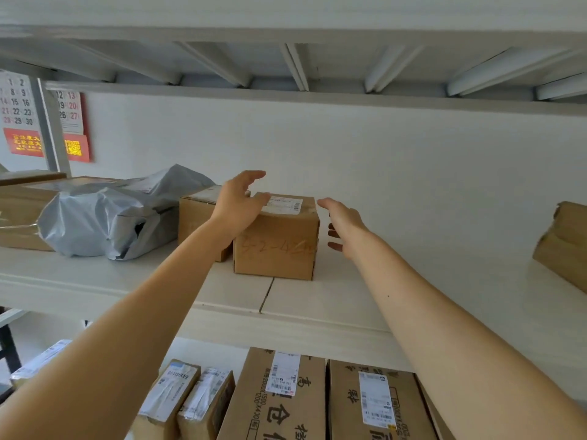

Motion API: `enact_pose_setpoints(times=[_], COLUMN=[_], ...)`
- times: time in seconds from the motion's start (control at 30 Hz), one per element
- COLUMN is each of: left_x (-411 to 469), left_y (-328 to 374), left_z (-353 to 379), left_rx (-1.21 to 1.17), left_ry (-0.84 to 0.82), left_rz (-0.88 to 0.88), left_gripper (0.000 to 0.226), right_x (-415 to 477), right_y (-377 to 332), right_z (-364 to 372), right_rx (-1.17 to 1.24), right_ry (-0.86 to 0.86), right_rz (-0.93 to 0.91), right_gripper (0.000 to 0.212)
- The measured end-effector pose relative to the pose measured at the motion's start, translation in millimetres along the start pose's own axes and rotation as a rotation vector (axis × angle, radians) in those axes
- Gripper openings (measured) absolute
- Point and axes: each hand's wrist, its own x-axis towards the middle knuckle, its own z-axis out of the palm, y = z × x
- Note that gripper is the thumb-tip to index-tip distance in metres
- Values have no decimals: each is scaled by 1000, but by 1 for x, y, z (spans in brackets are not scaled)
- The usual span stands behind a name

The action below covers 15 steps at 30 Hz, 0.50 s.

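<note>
A small brown cardboard box [279, 246] with a white label on top and handwritten numbers on its front stands on the white shelf [317, 300] at chest height. My left hand [238, 201] is at the box's upper left corner, fingers straight and spread, thumb near the label. My right hand [343, 227] hovers just off the box's right side, fingers relaxed and apart from the cardboard. Neither hand holds anything.
A second brown box [197, 214] stands right behind the first on its left. A grey plastic mailer bag [108, 217] and flat cartons [22, 211] lie further left. Another carton [565, 246] sits at the right edge. Several labelled boxes [286, 398] fill the shelf below.
</note>
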Motion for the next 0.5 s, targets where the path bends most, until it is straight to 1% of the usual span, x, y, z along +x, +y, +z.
enact_pose_setpoints(times=[0.1, 0.23, 0.3, 0.37, 0.5], left_x=[2, 1, -2, -5, -15], left_y=[21, 53, 70, 88, 133], left_z=[13, 42, 60, 83, 138], left_rx=[5, 28, 25, -12, -125], left_ry=[37, 40, 30, 6, -56], left_rz=[65, 117, 140, 166, 183], left_gripper=[44, 43, 43, 42, 41], right_x=[-5, -14, -18, -23, -32], right_y=[-5, -12, -17, -22, -34], right_z=[-22, -61, -81, -105, -162], right_rx=[-12, -3, -4, -19, -39], right_ry=[30, 71, 99, 122, 175], right_rz=[-58, -131, -176, -226, -320], right_gripper=[51, 36, 38, 39, 36])
